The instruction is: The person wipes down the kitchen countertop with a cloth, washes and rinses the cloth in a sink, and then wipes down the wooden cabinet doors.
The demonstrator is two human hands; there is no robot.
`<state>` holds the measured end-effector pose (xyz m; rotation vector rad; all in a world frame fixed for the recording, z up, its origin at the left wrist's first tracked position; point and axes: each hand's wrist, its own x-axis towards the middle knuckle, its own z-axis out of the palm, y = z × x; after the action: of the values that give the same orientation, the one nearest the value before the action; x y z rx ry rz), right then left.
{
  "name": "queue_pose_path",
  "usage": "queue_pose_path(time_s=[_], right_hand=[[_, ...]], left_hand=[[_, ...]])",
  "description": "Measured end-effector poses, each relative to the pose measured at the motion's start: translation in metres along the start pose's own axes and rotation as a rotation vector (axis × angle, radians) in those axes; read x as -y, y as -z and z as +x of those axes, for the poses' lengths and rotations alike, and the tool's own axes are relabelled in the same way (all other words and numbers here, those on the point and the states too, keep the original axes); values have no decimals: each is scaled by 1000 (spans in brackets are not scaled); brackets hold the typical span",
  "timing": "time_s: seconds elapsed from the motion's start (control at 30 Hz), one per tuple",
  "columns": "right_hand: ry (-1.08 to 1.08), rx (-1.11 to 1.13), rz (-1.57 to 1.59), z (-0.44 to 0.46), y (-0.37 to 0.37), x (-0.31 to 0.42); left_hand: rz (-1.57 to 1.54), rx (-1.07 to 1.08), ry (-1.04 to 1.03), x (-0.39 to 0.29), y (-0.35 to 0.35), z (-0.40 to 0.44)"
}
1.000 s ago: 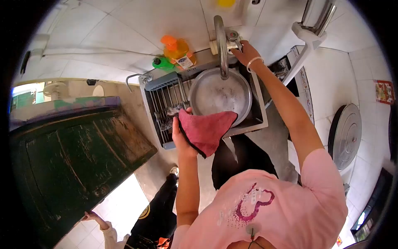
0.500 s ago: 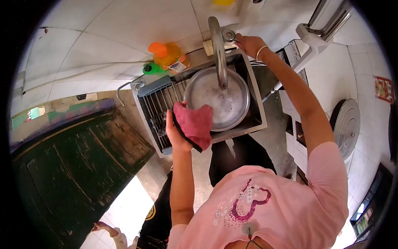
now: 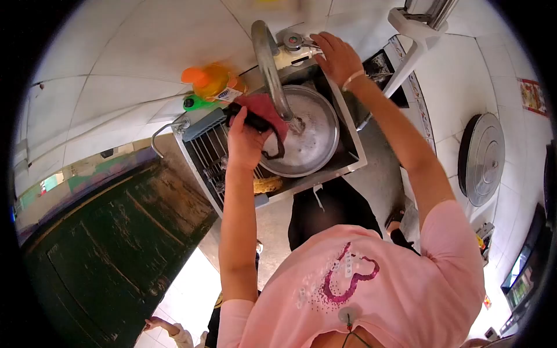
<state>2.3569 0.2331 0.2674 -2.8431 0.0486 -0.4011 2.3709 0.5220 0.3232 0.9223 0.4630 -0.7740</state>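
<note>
Red cloth (image 3: pixel 262 108) in grip of left hand (image 3: pixel 246 142), right hand (image 3: pixel 339 60) loosely wide, pan's (image 3: pixel 336 136) one o'clock; label (image 3: pixel 227 94) illegible, ten o'clock.

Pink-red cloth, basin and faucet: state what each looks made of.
Pink-red cloth: soft fabric, matte, kind unclear; it folds and droops from the left hand. Basin: metal, likely stainless steel or aluminium, going by its shiny grey rim. Faucet: metal, probably chromed or polished steel, judging by bright streaks along its curve.

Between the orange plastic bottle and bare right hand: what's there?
In the head view, the curved silver metal faucet stands between the bottle and right hand.
</note>
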Motion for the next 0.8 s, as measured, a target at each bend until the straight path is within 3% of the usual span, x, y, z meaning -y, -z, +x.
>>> queue_pose_path(time_s=[0.03, 0.1, 0.17, 0.23, 0.27, 0.3, 0.37, 0.43, 0.47, 0.53, 0.57, 0.63, 0.67, 0.8], right_hand=[[-41, -174, 98, -15, 3, 10], [-84, -184, 220, -50, -6, 33], [-84, 11, 399, -79, -23, 55], [-121, 118, 696, -93, -25, 87], [-124, 116, 697, -94, -32, 98], [-213, 90, 768, -93, -40, 108], [-304, 63, 839, -94, -54, 114], [-380, 110, 1159, -88, -65, 106], [-380, 110, 1158, -84, -59, 103], [-363, 360, 1277, -73, -34, 95], [-363, 361, 1276, -69, -25, 91], [-498, 416, 998, -66, -15, 80], [-355, 200, 925, -67, -18, 79], [-376, 180, 936, -67, -16, 88]], left_hand=[[2, 1, 8, 3, 2, 6], [90, 80, -69, 9, 2, 15], [113, 5, -13, 16, -1, 21], [550, 57, -166, 42, 24, 43], [817, 174, -299, 56, 45, 61], [820, 175, -297, 52, 30, 51], [475, 107, -69, 47, 2, 30], [518, 143, -86, 41, 0, 24], [558, 179, -106, 37, -1, 22], [580, 74, -132, 28, -5, 16], [601, -30, -159, 23, -5, 14], [622, 42, -252, 25, 20, 26], [661, 31, -319, 22, 22, 25], [764, 25, -356, 26, 7, 17]])
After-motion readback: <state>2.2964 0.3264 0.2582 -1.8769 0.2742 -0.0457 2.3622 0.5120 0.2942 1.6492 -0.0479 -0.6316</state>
